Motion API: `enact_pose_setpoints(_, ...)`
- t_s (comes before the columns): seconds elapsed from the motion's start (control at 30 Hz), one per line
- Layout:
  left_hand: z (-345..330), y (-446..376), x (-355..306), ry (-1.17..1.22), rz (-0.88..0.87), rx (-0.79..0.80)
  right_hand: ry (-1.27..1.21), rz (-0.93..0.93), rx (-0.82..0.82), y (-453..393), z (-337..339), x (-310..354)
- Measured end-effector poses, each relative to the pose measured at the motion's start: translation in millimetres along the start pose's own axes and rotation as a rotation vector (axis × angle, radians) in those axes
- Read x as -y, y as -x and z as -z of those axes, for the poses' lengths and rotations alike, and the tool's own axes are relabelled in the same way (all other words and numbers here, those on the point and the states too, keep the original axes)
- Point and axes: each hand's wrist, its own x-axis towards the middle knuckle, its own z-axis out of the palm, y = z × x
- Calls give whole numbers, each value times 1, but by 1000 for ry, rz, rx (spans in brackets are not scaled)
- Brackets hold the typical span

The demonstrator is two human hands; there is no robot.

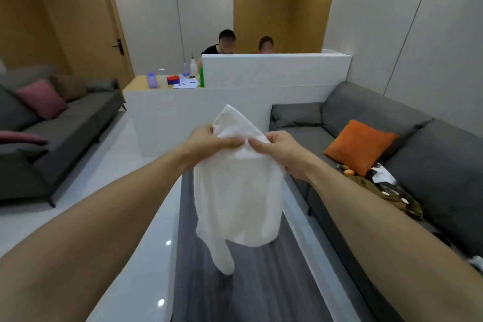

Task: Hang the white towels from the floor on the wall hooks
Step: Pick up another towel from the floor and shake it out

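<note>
Above the grey rug (261,282), white towel (239,198) lengthwise downward, pinched by left hand (209,144) and right hand (277,149).

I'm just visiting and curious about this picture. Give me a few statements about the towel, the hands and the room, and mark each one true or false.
1. Both hands hold the white towel up in the air. True: the left hand and the right hand pinch its top edge.
2. The towel already hangs on a wall hook. False: it hangs from the hands; no hook shows in this view.
3. An orange cushion lies on the grey sofa on the right. True.
4. The pink cushion lies on that same sofa. False: it lies on the sofa on the left.
5. The towel is folded into a neat square. False: it droops loosely, one corner trailing lowest.
</note>
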Motion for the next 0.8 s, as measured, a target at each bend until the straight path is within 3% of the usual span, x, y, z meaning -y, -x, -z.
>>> enact_pose_setpoints(0.07, 0, -15, -3, 89, 7, -37, 109, -54, 149, -21, 6, 2)
enact_pose_setpoints(0.17, 5, -29, 1, 21, -6, -75, 387, -111, 278, -46, 8, -1)
enact_pose_setpoints(0.27, 24, -39, 18, -66, 27, -261, 762, -121, 346, -67, 11, -16)
enact_pose_setpoints(0.4, 69, -42, 55, -227, 118, -503, 793, -133, 265, -94, 27, -42)
enact_pose_setpoints(0.6, 110, -48, 98, -854, 252, -491, 825, -102, -18, -139, 14, -50)
enact_pose_setpoints(0.8, 150, -98, 92, -787, 198, -603, 836, -59, -271, -193, 0, -19)
